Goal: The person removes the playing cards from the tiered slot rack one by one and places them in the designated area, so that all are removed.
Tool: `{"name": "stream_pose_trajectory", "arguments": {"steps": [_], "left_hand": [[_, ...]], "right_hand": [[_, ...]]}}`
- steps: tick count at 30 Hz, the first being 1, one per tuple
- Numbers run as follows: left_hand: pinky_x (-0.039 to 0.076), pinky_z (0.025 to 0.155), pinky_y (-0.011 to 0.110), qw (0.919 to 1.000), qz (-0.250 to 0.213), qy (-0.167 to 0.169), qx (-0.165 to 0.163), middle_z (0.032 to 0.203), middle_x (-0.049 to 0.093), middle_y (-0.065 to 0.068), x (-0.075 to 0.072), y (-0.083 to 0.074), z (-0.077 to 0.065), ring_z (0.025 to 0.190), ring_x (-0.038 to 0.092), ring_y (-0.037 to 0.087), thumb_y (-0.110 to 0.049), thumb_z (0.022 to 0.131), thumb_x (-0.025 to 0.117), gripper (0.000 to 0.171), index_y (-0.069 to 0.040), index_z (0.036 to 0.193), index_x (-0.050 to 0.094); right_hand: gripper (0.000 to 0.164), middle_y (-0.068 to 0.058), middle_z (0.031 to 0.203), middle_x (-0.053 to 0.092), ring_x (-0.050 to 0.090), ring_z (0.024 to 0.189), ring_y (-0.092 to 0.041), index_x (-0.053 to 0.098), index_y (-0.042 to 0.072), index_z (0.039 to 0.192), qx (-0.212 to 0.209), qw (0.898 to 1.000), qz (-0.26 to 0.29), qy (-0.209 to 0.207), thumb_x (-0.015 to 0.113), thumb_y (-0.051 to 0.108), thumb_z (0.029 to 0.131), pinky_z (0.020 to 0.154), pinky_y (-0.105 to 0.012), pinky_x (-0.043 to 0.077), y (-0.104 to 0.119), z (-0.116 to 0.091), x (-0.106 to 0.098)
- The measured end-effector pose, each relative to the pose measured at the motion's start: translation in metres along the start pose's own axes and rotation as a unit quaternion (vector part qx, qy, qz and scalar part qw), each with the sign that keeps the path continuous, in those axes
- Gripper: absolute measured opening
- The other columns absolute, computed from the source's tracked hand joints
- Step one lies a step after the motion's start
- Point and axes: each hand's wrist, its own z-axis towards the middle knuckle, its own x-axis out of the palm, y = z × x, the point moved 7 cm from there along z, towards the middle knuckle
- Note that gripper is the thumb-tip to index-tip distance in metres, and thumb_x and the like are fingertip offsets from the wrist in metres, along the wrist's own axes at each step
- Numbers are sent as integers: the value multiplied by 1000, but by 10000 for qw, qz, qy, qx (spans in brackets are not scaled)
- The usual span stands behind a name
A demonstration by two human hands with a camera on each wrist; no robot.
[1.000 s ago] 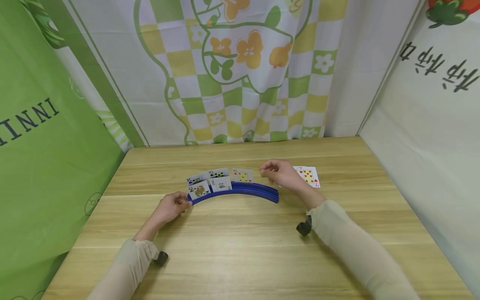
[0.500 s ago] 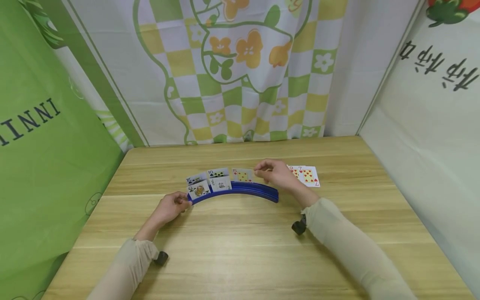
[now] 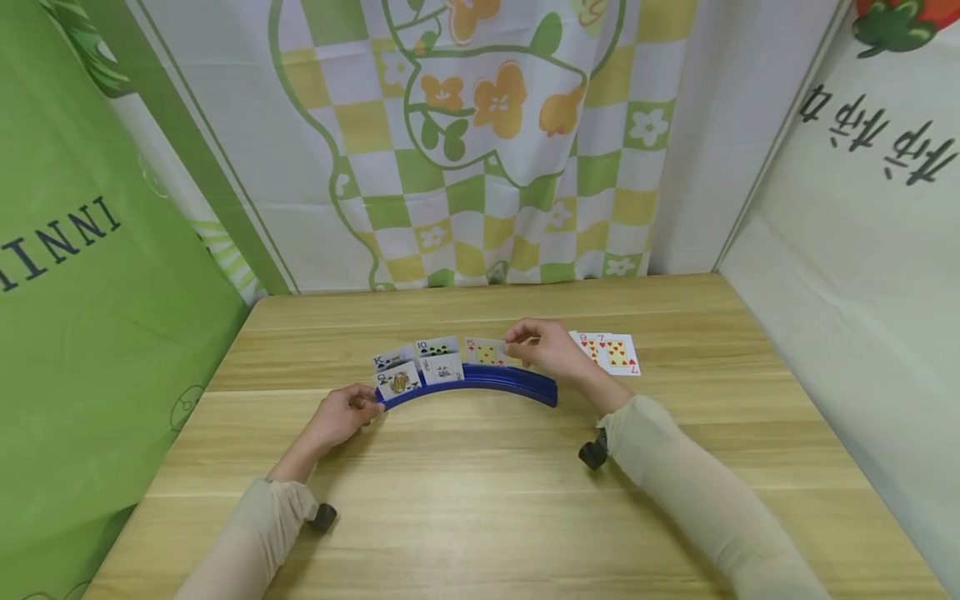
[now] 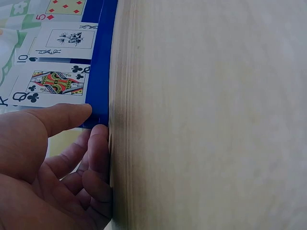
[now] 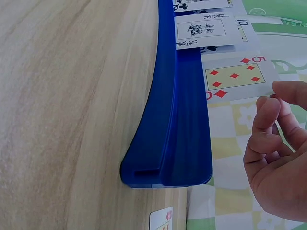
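Observation:
A curved blue card holder (image 3: 517, 383) rests on the table. My left hand (image 3: 345, 414) grips its left end, thumb and fingers on either side in the left wrist view. In its left part, a queen of clubs (image 4: 55, 85) and a joker (image 5: 201, 29) stand in front, with a king (image 3: 392, 359) and a ten of spades (image 3: 437, 345) behind them. Right of these, the five of diamonds (image 5: 235, 76) stands upright in the rear row. My right hand (image 3: 551, 346) pinches the outer corner of that five between thumb and index finger.
A nine (image 3: 589, 347) and a seven of hearts (image 3: 617, 354) lie overlapping face up on the wooden table (image 3: 465, 517), right of the holder. A patterned curtain (image 3: 480, 217) hangs behind the table's far edge.
My right hand has moved left from beside the red cards to the corner of the five of diamonds, uncovering the nine. The left hand and the holder stay in place.

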Motion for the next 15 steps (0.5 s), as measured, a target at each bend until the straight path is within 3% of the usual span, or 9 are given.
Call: {"name": "stream_pose_trajectory", "arguments": {"steps": [15], "left_hand": [[50, 66, 28, 10000, -36, -39, 8, 98, 71, 15, 0, 1, 0, 77, 62, 17, -18, 92, 70, 35, 3, 120, 63]], "right_hand": [[14, -8, 106, 65, 62, 77, -21, 66, 15, 105, -104, 9996, -200, -178, 65, 26, 97, 68, -35, 54, 1, 1, -2]]}}
